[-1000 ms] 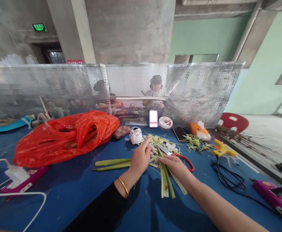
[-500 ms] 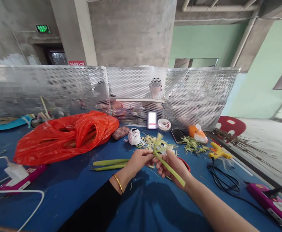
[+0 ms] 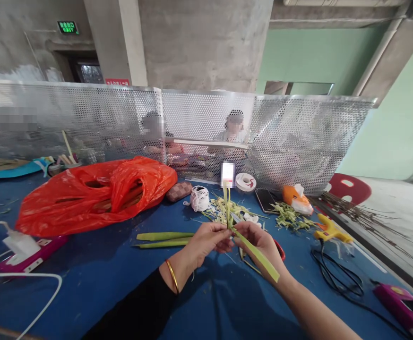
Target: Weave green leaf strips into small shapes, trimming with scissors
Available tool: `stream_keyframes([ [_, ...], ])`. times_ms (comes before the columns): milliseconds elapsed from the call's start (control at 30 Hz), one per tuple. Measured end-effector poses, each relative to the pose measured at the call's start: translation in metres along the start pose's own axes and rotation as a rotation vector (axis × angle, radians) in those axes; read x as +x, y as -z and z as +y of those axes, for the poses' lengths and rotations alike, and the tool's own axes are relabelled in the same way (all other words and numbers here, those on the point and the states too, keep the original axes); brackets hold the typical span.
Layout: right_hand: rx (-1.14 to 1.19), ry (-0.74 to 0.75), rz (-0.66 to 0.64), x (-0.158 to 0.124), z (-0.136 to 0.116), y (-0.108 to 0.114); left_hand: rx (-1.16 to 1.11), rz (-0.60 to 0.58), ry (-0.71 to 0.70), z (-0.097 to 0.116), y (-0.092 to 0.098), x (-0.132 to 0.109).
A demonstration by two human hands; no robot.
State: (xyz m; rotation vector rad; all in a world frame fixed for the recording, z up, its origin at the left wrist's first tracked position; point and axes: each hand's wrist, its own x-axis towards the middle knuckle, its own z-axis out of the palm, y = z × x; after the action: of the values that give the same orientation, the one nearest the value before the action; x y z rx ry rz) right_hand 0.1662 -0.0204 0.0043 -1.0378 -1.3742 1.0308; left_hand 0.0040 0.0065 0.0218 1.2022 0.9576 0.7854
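Observation:
Both of my hands hold one long green leaf strip [image 3: 259,259] above the blue table [image 3: 96,278]. My left hand [image 3: 208,241], with a gold bangle at the wrist, pinches the strip near its middle. My right hand [image 3: 259,243] is closed round the strip just beside it. The strip's thin upper end points up and away from me; its broad lower end runs down over my right wrist. Red-handled scissors [image 3: 279,248] lie on the table under my right hand, mostly hidden. Two more green strips [image 3: 164,239] lie flat to the left of my left hand.
A crumpled red plastic bag [image 3: 93,193] lies at the left. White twine [image 3: 199,198], leaf scraps [image 3: 289,215], a tape roll [image 3: 245,182], a phone [image 3: 265,200] and a yellow glue gun [image 3: 330,229] with black cable lie beyond. Two people sit behind the perforated metal screen [image 3: 298,137].
My hands picked one leaf strip out of the bunch on the table and lifted it. The strip's upper end has swung from lying flat to pointing upward.

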Motion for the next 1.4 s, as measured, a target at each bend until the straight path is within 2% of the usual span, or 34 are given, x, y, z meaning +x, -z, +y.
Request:
stream_keyframes([
  [100,-0.057,0.056,0.053,-0.003,0.001,0.000,0.007,-0.014,0.010,-0.003,-0.001,0.001],
  [233,-0.291,0.295,0.112,-0.008,-0.007,-0.001,0.012,-0.050,0.004,-0.005,-0.001,0.000],
  [300,-0.324,0.350,0.139,-0.010,-0.011,-0.001,0.012,-0.074,0.002,-0.004,0.000,-0.001],
  [500,-0.102,0.180,0.282,-0.008,-0.005,-0.003,-0.063,-0.080,0.027,0.004,0.000,-0.003],
  [567,-0.085,0.210,0.298,-0.007,-0.004,-0.001,-0.136,-0.050,0.057,0.007,0.000,-0.003],
  [667,-0.308,0.457,0.184,-0.009,-0.006,0.002,-0.220,0.002,0.094,0.010,0.001,-0.002],
  [800,-0.922,0.922,-0.092,-0.014,-0.008,0.002,-0.275,0.067,0.081,0.009,0.002,0.000],
  [867,-1.108,1.017,-0.168,-0.016,-0.008,-0.001,-0.336,0.059,0.099,0.008,0.002,0.001],
  [967,-1.109,1.004,-0.211,-0.017,-0.007,-0.004,-0.438,0.037,0.136,0.007,0.002,0.002],
  [1033,-1.009,0.933,-0.169,-0.016,-0.006,-0.004,-0.454,0.051,0.141,0.008,0.002,0.002],
  [1167,-0.864,0.721,0.111,-0.012,-0.008,0.002,-0.298,0.008,0.104,0.011,0.002,-0.002],
  [1233,-0.892,0.670,0.183,-0.008,-0.010,0.007,-0.186,-0.055,0.091,0.012,0.002,-0.005],
  [1300,-0.936,0.649,0.122,-0.002,-0.012,0.012,-0.110,-0.107,0.091,0.013,0.002,-0.007],
  [1400,-0.907,0.570,-0.051,0.005,-0.012,0.018,-0.060,-0.153,0.106,0.015,0.006,-0.008],
])
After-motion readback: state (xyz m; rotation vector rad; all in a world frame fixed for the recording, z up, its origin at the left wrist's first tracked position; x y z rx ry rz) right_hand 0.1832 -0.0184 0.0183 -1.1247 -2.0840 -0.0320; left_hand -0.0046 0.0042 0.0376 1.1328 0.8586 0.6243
